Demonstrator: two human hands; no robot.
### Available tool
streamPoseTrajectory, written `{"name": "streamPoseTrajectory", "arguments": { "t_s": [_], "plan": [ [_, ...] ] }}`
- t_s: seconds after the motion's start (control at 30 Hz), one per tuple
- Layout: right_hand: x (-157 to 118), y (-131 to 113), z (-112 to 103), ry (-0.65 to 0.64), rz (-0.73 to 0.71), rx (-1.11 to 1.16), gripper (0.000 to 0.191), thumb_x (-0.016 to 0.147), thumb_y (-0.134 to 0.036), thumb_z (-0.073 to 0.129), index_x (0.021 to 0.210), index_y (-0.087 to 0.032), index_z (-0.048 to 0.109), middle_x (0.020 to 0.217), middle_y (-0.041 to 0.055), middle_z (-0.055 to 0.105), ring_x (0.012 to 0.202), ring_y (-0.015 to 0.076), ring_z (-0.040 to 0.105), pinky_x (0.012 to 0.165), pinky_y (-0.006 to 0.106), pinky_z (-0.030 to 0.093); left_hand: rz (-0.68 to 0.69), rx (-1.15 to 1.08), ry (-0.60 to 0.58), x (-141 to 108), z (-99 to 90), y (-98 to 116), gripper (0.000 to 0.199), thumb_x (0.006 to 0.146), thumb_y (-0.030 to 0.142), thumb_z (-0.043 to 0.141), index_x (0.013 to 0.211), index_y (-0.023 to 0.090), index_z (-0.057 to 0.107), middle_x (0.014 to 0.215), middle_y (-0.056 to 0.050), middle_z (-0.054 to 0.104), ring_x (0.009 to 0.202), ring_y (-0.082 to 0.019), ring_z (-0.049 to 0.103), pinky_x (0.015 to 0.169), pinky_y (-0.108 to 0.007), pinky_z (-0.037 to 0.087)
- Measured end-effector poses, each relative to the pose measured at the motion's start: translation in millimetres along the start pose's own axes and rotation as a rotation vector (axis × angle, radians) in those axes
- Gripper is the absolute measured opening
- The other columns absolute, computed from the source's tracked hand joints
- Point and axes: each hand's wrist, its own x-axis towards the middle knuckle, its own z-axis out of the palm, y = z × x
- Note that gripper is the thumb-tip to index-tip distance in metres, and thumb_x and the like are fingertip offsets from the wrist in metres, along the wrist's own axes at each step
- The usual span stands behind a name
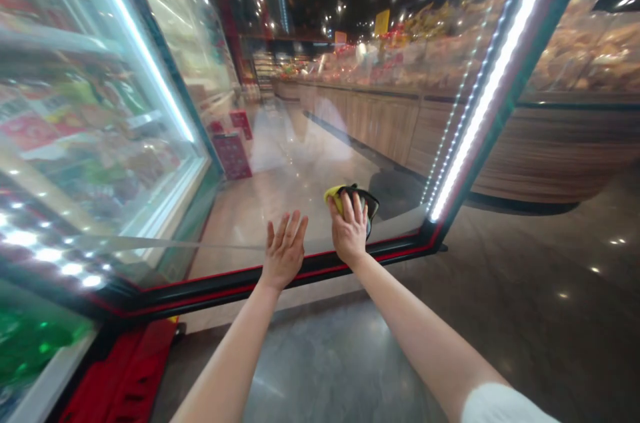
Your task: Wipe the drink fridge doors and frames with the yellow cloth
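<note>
A glass door [285, 163] with a black and red frame [200, 297] swings out in front of me. My right hand [349, 226] presses a folded yellow and black cloth [371, 203] against the lower part of the pane, fingers spread over it. To its left, my left hand [285, 249] is held with its fingers stretched out, near the bottom rail. It holds nothing; whether its palm touches the glass or the frame, I cannot tell.
Lit strips run up the door's right edge [493, 86]. On the left stand refrigerated shelves [75, 109] with packed goods, blurred. A red base panel [125, 369] lies low left. Past the glass, a wood-panelled counter [550, 153] carries heaped goods, and red boxes [233, 153] stand by the cabinets.
</note>
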Motion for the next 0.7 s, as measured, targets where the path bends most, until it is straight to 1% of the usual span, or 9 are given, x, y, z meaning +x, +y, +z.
{"name": "streamPoseTrajectory", "arguments": {
  "t_s": [0.13, 0.2, 0.27, 0.33, 0.43, 0.5, 0.57, 0.63, 0.7],
  "plan": [
    [-41.6, 29.4, -3.4, -0.160, -0.377, 0.013, 0.063, 0.093, -0.010, 0.051, 0.146, -0.044, 0.053, 0.146, 0.0007, 0.062, 0.139, 0.0251, 0.049, 0.125, 0.052, 0.021, -0.017, 0.043, -0.064, -18.0, -9.6, -12.8, 0.085, 0.093, 0.009, 0.054, 0.165, 0.024, 0.009, 0.166, -0.010, 0.030, 0.158, -0.023, 0.013, 0.132, -0.050, 0.007],
    [-37.6, 52.0, -11.0, -0.139, -0.400, -0.004, 0.060, 0.094, -0.011, 0.053, 0.145, -0.045, 0.055, 0.144, 0.0002, 0.064, 0.137, 0.0239, 0.051, 0.125, 0.051, 0.020, -0.003, 0.061, -0.087, -25.1, -16.0, -24.0, 0.086, 0.093, 0.009, 0.053, 0.165, 0.025, 0.009, 0.166, -0.010, 0.032, 0.158, -0.023, 0.013, 0.132, -0.050, 0.009],
    [-17.6, 58.2, -18.1, -0.056, -0.298, -0.018, 0.056, 0.096, -0.014, 0.054, 0.144, -0.043, 0.057, 0.147, 0.0018, 0.061, 0.140, 0.0268, 0.048, 0.124, 0.055, 0.019, -0.019, 0.076, -0.094, -31.4, -22.0, -35.2, 0.087, 0.092, 0.009, 0.054, 0.165, 0.026, 0.010, 0.167, -0.010, 0.030, 0.158, -0.024, 0.013, 0.131, -0.051, 0.011],
    [6.5, 42.0, -20.8, 0.021, -0.136, -0.016, 0.055, 0.096, -0.016, 0.053, 0.146, -0.039, 0.056, 0.153, 0.0055, 0.054, 0.147, 0.0313, 0.039, 0.123, 0.060, 0.021, -0.053, 0.085, -0.100, -37.6, -26.3, -43.8, 0.088, 0.092, 0.009, 0.055, 0.165, 0.026, 0.010, 0.169, -0.010, 0.026, 0.159, -0.027, 0.012, 0.131, -0.053, 0.013],
    [24.0, -5.6, -13.7, 0.055, 0.001, 0.004, 0.059, 0.095, -0.017, 0.052, 0.151, -0.034, 0.050, 0.159, 0.0099, 0.045, 0.151, 0.0363, 0.029, 0.121, 0.065, 0.021, -0.059, 0.091, -0.113, -47.4, -28.6, -51.2, 0.088, 0.091, 0.010, 0.055, 0.165, 0.026, 0.009, 0.170, -0.011, 0.024, 0.159, -0.028, 0.013, 0.130, -0.054, 0.014],
    [16.5, -30.2, -5.7, 0.019, -0.078, 0.012, 0.061, 0.095, -0.016, 0.051, 0.152, -0.036, 0.048, 0.158, 0.0088, 0.048, 0.150, 0.0360, 0.031, 0.121, 0.067, 0.018, -0.046, 0.081, -0.124, -53.6, -28.1, -54.3, 0.088, 0.091, 0.010, 0.056, 0.165, 0.027, 0.011, 0.169, -0.011, 0.026, 0.158, -0.028, 0.015, 0.131, -0.053, 0.014],
    [-1.4, -35.3, -1.2, -0.066, -0.259, 0.017, 0.063, 0.095, -0.013, 0.050, 0.152, -0.040, 0.047, 0.155, 0.0048, 0.052, 0.148, 0.0321, 0.037, 0.123, 0.064, 0.016, -0.059, 0.065, -0.129, -58.7, -27.0, -57.5, 0.089, 0.090, 0.010, 0.056, 0.165, 0.027, 0.011, 0.168, -0.011, 0.027, 0.158, -0.028, 0.016, 0.130, -0.053, 0.015],
    [-19.7, -21.4, -3.5, -0.174, -0.441, 0.023, 0.066, 0.095, -0.011, 0.050, 0.152, -0.043, 0.046, 0.154, 0.0008, 0.055, 0.146, 0.0266, 0.041, 0.125, 0.056, 0.017, -0.086, 0.055, -0.116, -62.6, -25.7, -61.4, 0.089, 0.090, 0.009, 0.056, 0.165, 0.026, 0.011, 0.169, -0.012, 0.027, 0.158, -0.029, 0.016, 0.130, -0.054, 0.017],
    [-28.8, 0.0, -11.0, -0.237, -0.504, 0.013, 0.066, 0.094, -0.010, 0.052, 0.152, -0.043, 0.046, 0.152, -0.0005, 0.056, 0.144, 0.0238, 0.044, 0.126, 0.051, 0.020, -0.112, 0.038, -0.094, -65.5, -24.9, -65.4, 0.089, 0.090, 0.009, 0.055, 0.165, 0.028, 0.011, 0.169, -0.012, 0.025, 0.158, -0.030, 0.016, 0.129, -0.056, 0.017]
  ]
}}
